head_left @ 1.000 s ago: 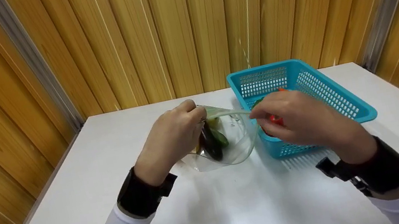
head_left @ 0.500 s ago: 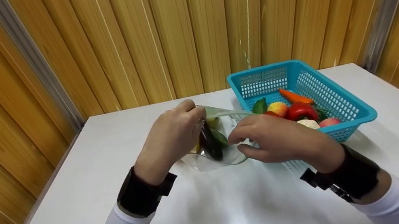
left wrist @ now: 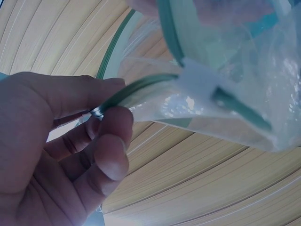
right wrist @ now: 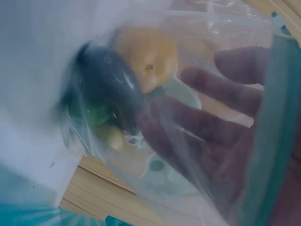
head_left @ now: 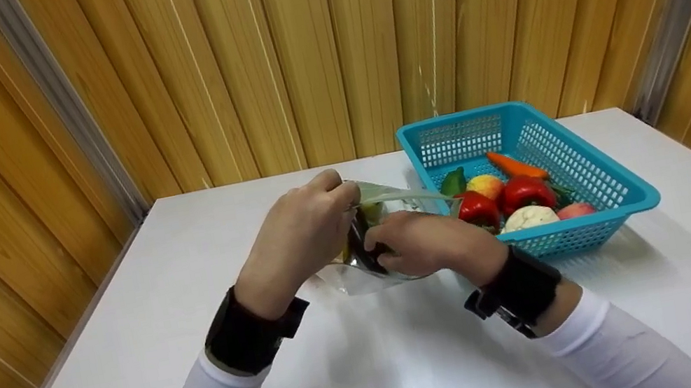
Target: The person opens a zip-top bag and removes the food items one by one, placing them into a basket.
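Observation:
A clear zip bag (head_left: 361,282) with a pale green rim stands spread at the middle of the table. My left hand (head_left: 302,230) pinches one end of its rim; the left wrist view shows thumb and finger on the green zip strip (left wrist: 141,85). My right hand (head_left: 428,240) reaches into the bag mouth, fingertips right at a dark eggplant (head_left: 361,248). Through the plastic, the right wrist view shows those fingers spread and fairly straight. Around the eggplant lie an orange-yellow round item (right wrist: 148,54), something green (right wrist: 89,113) and a small yellowish piece (right wrist: 113,136).
A blue plastic basket (head_left: 634,196) stands right of the bag on the white table (head_left: 122,297). It holds red peppers (head_left: 526,192), a carrot (head_left: 517,165), a cauliflower (head_left: 529,217), a green pepper (head_left: 453,182) and other produce. Wood-grain panels (head_left: 299,53) rise behind.
My right hand has let go of the bag's right rim and moved left and down into the bag, to the eggplant. My left hand keeps its pinch in place.

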